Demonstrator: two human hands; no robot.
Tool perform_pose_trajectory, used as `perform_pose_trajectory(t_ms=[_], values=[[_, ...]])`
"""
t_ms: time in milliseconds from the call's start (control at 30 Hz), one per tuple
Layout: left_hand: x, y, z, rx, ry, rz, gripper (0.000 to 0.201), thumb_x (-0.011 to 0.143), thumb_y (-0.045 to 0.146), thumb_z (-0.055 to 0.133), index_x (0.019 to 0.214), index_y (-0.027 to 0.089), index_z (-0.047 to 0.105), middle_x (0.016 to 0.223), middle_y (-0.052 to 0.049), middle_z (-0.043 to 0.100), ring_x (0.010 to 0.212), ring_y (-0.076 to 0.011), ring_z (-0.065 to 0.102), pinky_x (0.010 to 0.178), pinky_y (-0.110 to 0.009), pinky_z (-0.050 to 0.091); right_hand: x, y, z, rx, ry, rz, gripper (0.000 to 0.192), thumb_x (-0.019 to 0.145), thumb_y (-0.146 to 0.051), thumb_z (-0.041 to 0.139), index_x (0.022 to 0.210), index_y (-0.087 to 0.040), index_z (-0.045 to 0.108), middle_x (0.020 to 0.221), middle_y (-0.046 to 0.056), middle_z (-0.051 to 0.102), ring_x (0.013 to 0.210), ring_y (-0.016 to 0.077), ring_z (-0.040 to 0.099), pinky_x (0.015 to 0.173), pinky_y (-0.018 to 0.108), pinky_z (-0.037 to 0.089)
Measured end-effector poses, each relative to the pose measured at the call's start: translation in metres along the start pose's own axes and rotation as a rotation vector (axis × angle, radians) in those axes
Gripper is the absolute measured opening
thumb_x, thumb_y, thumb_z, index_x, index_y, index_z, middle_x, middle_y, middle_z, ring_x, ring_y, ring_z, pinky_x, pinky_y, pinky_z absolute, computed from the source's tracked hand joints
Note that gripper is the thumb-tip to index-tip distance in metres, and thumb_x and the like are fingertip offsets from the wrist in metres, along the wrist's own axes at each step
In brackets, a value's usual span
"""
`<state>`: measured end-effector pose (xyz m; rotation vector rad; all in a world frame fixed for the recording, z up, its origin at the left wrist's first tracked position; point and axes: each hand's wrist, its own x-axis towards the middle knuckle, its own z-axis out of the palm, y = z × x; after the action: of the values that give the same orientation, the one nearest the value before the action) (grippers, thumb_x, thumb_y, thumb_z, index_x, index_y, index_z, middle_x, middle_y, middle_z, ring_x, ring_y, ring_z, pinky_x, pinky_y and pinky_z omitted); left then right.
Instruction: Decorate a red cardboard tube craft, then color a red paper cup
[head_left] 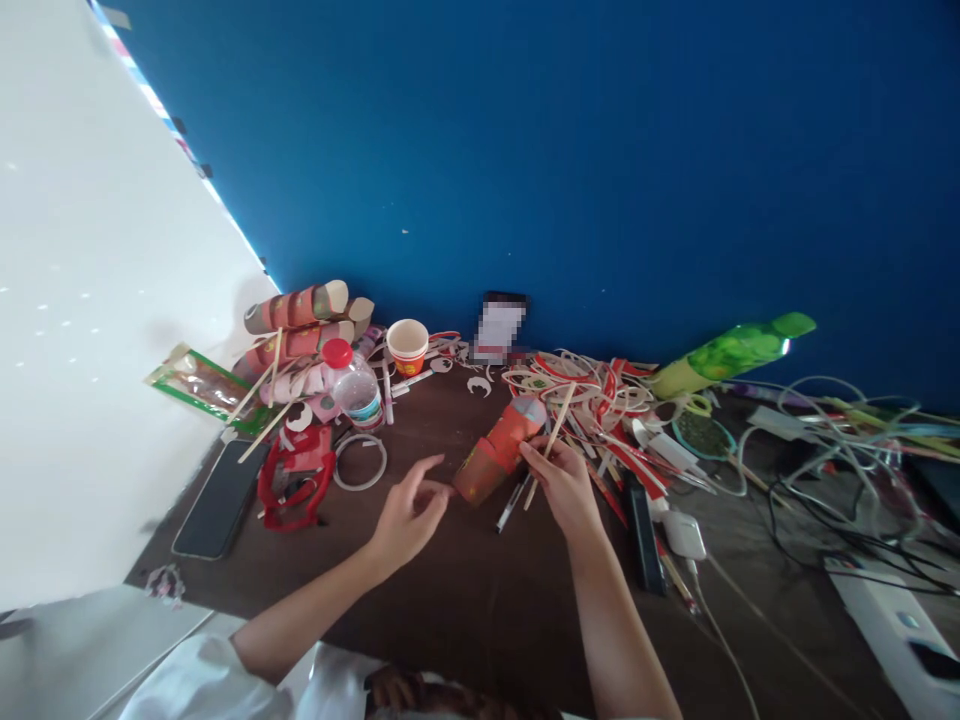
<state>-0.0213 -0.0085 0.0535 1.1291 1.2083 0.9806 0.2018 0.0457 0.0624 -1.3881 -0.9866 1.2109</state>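
A person's two bare hands are above a dark brown table (480, 600). The right hand (566, 490) pinches a thin wooden stick (556, 430) between thumb and fingers, beside an orange-and-brown paper-cup tube (499, 450) at the middle of the table. Whether those fingers also touch the tube is unclear. The left hand (409, 515) is loosely open, thumb and forefinger apart, grasping nothing, just beside the tube's lower end.

The tube looks round and light, so with no firm grip evident, a nudge might roll or tip it. The stick's upper end meets the heap of red and white paper strips (600, 390) in view and could snag there. A careless left-arm sweep might topple the red-capped plastic bottle (360, 390) or the paper cup (409, 345).

The tabletop is crowded. At the left lie more paper-cup tubes (300, 308), a dark-screened phone (214, 500) and a red looped object (296, 480). At the right are a green bottle (727, 355), a white earbud case (684, 535) and tangled cables (870, 480). Behind rises a deep blue wall (540, 180); a white wall (112, 250) stands at the left.
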Motion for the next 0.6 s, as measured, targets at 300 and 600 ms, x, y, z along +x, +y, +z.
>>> perform_pose_trajectory(t_ms=[300,600], values=[[0.068,0.024,-0.002,-0.269,-0.2,-0.304,0.08,0.053,0.041,0.088,0.119,0.017,0.049,0.094,-0.009,0.07,0.082,-0.0201,0.068,0.078,-0.035,0.052,0.0,-0.02,0.018,-0.062,-0.324,0.071,0.032,0.061,-0.042,0.081,0.064,-0.017,0.062,0.061,-0.004,0.057,0.055,0.009,0.045,0.051,0.022,0.032],[0.07,0.033,0.004,-0.283,-0.114,-0.266,0.058,0.052,0.04,0.089,0.098,0.013,0.066,0.101,-0.012,0.072,0.091,-0.0249,0.068,0.08,-0.036,0.053,-0.004,-0.022,0.03,-0.12,-0.193,0.045,0.04,0.066,-0.05,0.076,0.088,-0.018,0.063,0.074,0.001,0.067,0.067,0.0159,0.061,0.063,0.028,0.049]])
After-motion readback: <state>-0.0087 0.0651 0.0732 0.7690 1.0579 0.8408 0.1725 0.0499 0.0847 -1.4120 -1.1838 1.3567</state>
